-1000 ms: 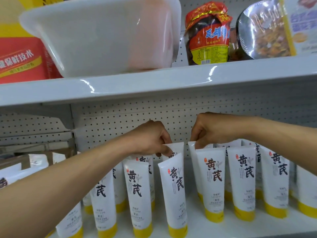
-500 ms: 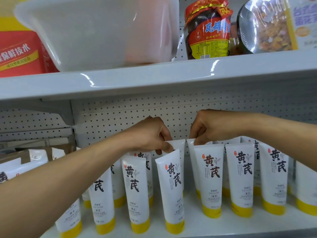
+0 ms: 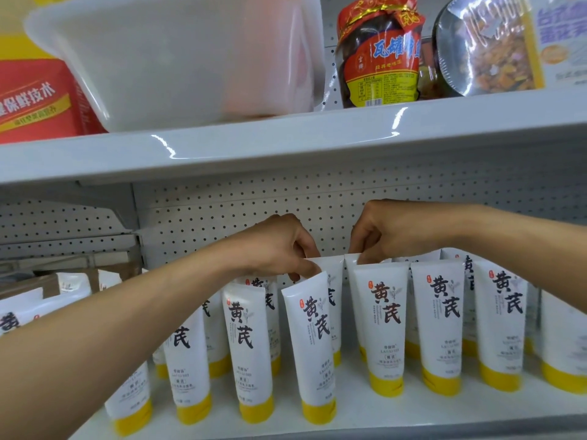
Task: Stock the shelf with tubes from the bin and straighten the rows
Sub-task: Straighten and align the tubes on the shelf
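White tubes with yellow caps and black characters stand cap-down in rows on the lower shelf (image 3: 365,417). My left hand (image 3: 273,249) pinches the top of a back-row tube (image 3: 332,281) just behind the tilted front tube (image 3: 313,344). My right hand (image 3: 390,231) pinches the top of another back-row tube (image 3: 351,265) behind the upright front tube (image 3: 384,328). More tubes stand to the left (image 3: 247,354) and to the right (image 3: 440,328). Both held tubes are mostly hidden by the front row.
A translucent white bin (image 3: 178,55) sits on the upper shelf (image 3: 286,144), beside a red box (image 3: 35,100), a dark jar with a red label (image 3: 381,55) and a snack pack (image 3: 489,46). Pegboard (image 3: 241,211) backs the shelf. Cardboard with more tubes lies at left (image 3: 28,296).
The view has tilted slightly, so the shelf sits lower in frame. Both hands stay on the back-row tube tops, which now stand closer together. The front tubes have not moved.
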`<action>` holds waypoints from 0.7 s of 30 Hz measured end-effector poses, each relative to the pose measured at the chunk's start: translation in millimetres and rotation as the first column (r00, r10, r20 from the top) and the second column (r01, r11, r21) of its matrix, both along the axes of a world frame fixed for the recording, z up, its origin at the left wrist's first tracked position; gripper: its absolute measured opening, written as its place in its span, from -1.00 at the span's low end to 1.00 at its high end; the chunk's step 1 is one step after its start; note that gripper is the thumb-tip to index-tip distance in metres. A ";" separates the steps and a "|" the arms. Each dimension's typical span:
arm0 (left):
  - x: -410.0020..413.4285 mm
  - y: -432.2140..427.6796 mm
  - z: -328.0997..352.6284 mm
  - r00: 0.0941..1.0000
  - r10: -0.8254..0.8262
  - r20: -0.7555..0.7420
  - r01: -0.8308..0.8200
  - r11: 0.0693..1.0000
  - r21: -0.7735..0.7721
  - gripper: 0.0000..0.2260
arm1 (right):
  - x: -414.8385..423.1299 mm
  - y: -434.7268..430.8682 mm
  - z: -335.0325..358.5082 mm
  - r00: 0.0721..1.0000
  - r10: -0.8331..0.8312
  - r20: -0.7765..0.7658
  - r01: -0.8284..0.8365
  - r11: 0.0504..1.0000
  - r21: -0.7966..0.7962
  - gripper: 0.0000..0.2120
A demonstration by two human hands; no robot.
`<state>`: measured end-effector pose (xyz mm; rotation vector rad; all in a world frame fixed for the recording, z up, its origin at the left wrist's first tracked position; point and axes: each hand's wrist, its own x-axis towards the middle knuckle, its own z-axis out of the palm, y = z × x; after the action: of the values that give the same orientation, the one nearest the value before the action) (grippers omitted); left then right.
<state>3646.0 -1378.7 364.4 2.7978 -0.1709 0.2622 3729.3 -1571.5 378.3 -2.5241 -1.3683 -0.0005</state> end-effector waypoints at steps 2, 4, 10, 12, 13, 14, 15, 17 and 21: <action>0.0 0.2 0.7 1.000 0.000 -0.008 0.000 1.000 0.013 -0.88 | -0.9 -0.8 0.7 1.000 -0.008 0.007 0.008 1.000 0.000 -0.90; -0.8 0.2 1.4 1.000 0.002 -0.013 -0.002 1.000 0.016 -0.88 | -2.4 -1.6 1.5 1.000 -0.009 0.009 0.009 1.000 0.007 -0.89; -4.9 -0.7 5.9 0.997 0.019 0.080 -0.019 1.000 -0.007 -0.88 | -8.1 -7.0 4.3 0.997 0.001 0.075 -0.011 0.991 0.137 -0.89; -9.6 -0.4 7.8 0.986 0.030 0.165 -0.031 1.000 0.002 -0.84 | -12.4 -10.9 5.2 0.992 0.015 0.126 -0.037 0.983 0.179 -0.88; -13.6 -0.9 8.3 0.978 0.033 0.207 -0.036 0.999 0.014 -0.81 | -15.4 -13.2 5.4 0.990 0.022 0.142 -0.049 0.980 0.192 -0.88; -18.9 -2.2 8.6 0.969 0.033 0.245 -0.040 0.999 0.024 -0.78 | -18.7 -15.7 5.3 0.989 0.027 0.148 -0.057 0.978 0.201 -0.88; -24.9 -4.2 8.6 0.962 0.030 0.271 -0.040 0.999 0.029 -0.76 | -22.0 -18.3 4.9 0.989 0.032 0.146 -0.063 0.976 0.207 -0.88; -39.1 -10.0 9.1 0.960 0.027 0.280 -0.040 0.999 0.037 -0.74 | -28.6 -23.4 2.9 0.991 0.039 0.128 -0.064 0.978 0.197 -0.88; -66.9 -21.8 6.3 0.984 0.093 0.154 -0.128 0.963 0.235 -0.54 | -42.4 -31.2 -4.5 0.996 0.035 0.078 -0.038 0.998 0.047 -0.85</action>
<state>3579.1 -1400.5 370.7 3.0389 -0.0833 0.4997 3686.9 -1602.7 373.7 -2.4829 -1.4254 -0.1231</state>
